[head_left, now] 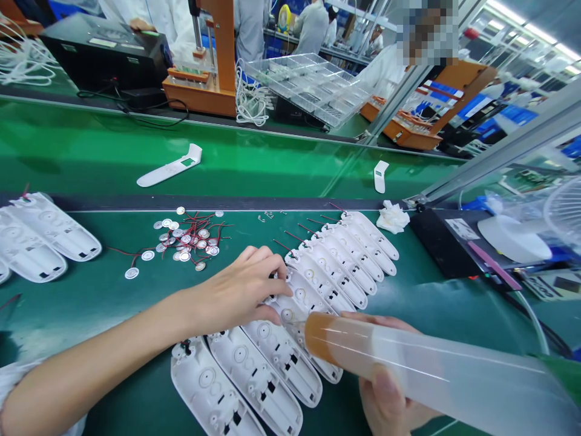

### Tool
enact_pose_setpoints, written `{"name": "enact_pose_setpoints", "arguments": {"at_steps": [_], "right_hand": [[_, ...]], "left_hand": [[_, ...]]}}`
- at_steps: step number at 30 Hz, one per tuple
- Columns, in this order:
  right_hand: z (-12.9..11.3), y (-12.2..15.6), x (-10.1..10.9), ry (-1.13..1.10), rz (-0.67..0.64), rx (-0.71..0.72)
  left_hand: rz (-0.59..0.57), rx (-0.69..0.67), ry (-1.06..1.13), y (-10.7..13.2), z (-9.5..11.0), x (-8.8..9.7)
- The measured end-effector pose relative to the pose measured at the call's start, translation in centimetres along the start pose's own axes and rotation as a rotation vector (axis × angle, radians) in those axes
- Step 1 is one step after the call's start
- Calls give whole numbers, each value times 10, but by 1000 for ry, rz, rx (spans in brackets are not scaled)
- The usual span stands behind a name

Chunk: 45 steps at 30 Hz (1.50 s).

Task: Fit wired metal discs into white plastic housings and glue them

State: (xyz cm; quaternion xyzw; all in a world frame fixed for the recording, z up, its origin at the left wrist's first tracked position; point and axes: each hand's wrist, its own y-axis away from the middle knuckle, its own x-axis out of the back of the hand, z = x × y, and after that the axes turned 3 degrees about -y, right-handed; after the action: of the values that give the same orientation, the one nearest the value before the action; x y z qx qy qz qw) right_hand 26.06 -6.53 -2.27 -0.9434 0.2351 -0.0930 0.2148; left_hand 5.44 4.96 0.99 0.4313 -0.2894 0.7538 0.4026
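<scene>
Our right hand (388, 393) wraps the tube (445, 369) — probably slick, best held mid-barrel. Our left hand (249, 287), fingers parted, meets shells (254, 381).

The left grip (252, 287) reaches forward, fingers (272, 264) bent (the forearm (122, 345) bare); the right grip (393, 393) sits lower, curled.

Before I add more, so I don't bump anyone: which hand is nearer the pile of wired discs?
Left. The left hand is close by the wired discs, at the row of white shells; the right hand is farther off, across that row, gripping the large tube.
</scene>
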Motion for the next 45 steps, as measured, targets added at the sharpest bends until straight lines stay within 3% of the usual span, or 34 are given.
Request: {"name": "enact_pose_setpoints", "arguments": {"at_steps": [4,8,14,17,21,26,29,33,39,45], "right_hand": [[-8,-14,-5,-222,161,10],[-13,-33,3,-296,292,-29],[-16,-42,18,-218,383,21],[-21,-43,20,-239,391,42],[-24,-44,23,-315,374,-3],[-25,-39,27,-381,272,-26],[-28,-32,23,-391,244,-61],[-31,-21,12,-384,205,-104],[-32,-11,-5,-375,101,-75],[-21,7,-13,-166,47,-33]], "left_hand": [[-50,21,16,-1,2,4],[-83,63,55,-7,8,12],[167,77,45,-11,35,51],[112,103,-45,16,48,64],[-87,138,-195,70,48,44],[-138,209,-217,100,38,0],[-134,215,-180,98,40,-10],[-115,176,-117,91,40,-7],[133,162,-30,69,21,-5],[126,62,-2,57,10,-15]]}}
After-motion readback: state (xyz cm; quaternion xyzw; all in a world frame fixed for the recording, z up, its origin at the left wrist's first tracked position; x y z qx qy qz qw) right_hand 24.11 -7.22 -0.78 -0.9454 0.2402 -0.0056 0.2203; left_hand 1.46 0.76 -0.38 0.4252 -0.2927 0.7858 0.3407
